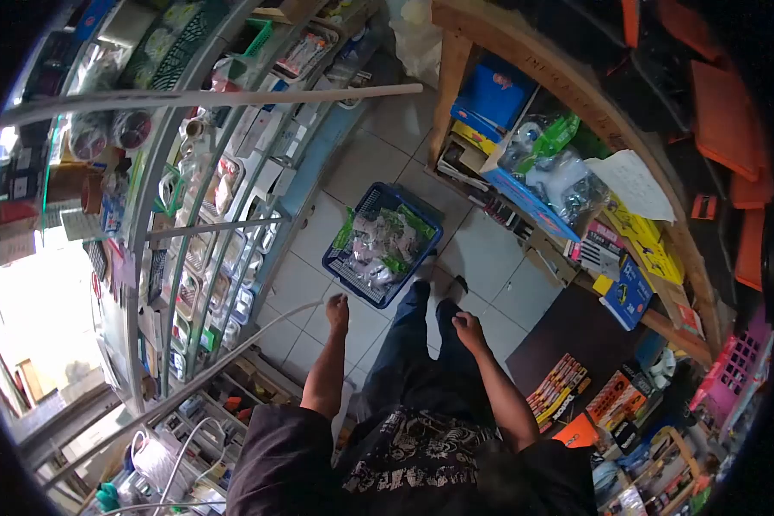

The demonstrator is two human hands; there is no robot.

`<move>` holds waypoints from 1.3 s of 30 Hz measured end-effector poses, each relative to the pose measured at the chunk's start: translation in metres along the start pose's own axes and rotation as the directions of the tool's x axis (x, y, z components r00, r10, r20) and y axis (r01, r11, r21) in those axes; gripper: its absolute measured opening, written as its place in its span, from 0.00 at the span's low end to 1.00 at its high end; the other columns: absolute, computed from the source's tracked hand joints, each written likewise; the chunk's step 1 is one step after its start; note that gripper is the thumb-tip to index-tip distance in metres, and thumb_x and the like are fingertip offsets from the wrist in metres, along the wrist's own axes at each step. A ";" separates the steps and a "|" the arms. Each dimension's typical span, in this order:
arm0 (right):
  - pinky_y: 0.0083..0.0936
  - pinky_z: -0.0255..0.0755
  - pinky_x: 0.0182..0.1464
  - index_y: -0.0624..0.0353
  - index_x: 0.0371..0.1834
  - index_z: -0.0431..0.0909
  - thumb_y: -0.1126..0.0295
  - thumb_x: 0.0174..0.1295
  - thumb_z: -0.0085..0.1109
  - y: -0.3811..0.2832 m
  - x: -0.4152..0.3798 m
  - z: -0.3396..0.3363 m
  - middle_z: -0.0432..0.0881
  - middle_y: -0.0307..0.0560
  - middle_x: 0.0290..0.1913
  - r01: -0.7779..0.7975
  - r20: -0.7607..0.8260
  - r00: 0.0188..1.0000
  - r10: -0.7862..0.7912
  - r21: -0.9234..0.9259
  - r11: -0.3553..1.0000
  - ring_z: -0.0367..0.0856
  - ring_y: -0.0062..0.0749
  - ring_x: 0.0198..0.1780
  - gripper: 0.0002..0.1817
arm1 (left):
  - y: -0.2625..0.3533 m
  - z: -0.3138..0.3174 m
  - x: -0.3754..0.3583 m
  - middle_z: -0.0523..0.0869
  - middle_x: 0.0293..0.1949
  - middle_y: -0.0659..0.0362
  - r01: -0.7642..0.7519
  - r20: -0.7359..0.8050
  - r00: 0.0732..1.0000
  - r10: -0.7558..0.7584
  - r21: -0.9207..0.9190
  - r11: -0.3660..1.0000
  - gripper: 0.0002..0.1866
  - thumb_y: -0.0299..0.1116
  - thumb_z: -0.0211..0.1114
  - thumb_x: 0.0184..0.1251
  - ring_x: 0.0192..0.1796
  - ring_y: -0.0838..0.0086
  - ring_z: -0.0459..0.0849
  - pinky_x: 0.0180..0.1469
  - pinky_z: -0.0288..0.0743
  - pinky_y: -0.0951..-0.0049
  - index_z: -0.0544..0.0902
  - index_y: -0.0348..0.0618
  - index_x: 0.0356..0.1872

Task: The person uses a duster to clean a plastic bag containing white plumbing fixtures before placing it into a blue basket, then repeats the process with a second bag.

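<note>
My left hand (338, 316) is closed, held low to the left of my legs. The end of a thin pale tube (294, 313) meets its fingers, and the tube curves away toward the shelves on the left. My right hand (469, 332) hangs in front of my thigh with its fingers curled; whether anything is inside them is hidden. On the tiled floor before my feet stands a blue plastic basket (332, 272). Clear plastic bags with green parts (385, 239) lie heaped in it. Neither hand touches the basket.
Metal-framed shelves (149, 206) packed with small goods line the left side. A pale pipe (318, 95) juts across the upper left. At right, a wooden shelf (576, 82) holds a blue box of bagged goods (533, 206). A dark brown surface (559, 331) stands at lower right.
</note>
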State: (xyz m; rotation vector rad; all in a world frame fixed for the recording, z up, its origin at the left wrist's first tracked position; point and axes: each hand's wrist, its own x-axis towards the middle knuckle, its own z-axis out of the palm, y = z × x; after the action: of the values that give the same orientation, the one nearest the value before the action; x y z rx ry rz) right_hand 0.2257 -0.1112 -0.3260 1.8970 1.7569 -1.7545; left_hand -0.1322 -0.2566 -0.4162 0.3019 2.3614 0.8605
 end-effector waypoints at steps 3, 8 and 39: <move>0.36 0.71 0.55 0.65 0.48 0.77 0.59 0.62 0.58 0.024 0.011 0.016 0.82 0.58 0.46 -0.080 -0.010 0.997 0.080 -0.062 0.995 0.78 0.50 0.53 0.20 | 0.028 0.015 0.050 0.87 0.38 0.51 -0.058 -0.053 0.997 0.054 -0.083 0.995 0.18 0.40 0.68 0.58 0.42 0.66 0.85 0.47 0.75 0.68 0.83 0.36 0.43; 0.34 0.73 0.53 0.63 0.48 0.77 0.58 0.63 0.57 0.047 0.024 0.027 0.83 0.56 0.47 -0.116 -0.012 0.993 0.116 -0.067 0.991 0.81 0.46 0.51 0.20 | 0.092 0.052 0.099 0.85 0.46 0.52 -0.015 0.108 0.994 0.004 0.101 0.995 0.24 0.40 0.70 0.56 0.48 0.66 0.82 0.51 0.73 0.68 0.80 0.38 0.51; 0.36 0.75 0.52 0.54 0.64 0.68 0.56 0.60 0.65 -0.125 -0.016 -0.055 0.75 0.49 0.60 0.372 0.019 0.920 -0.391 0.273 0.887 0.80 0.39 0.52 0.31 | 0.246 -0.017 -0.084 0.79 0.41 0.63 -0.014 0.629 0.683 0.371 -0.497 0.868 0.15 0.36 0.53 0.75 0.43 0.80 0.74 0.46 0.68 0.77 0.72 0.38 0.55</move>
State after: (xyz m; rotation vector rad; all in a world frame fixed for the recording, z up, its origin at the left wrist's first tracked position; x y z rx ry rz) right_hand 0.1804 -0.0409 -0.2171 1.6146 2.0736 -2.2625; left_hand -0.0743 -0.1105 -0.2081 0.5835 1.3599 1.1233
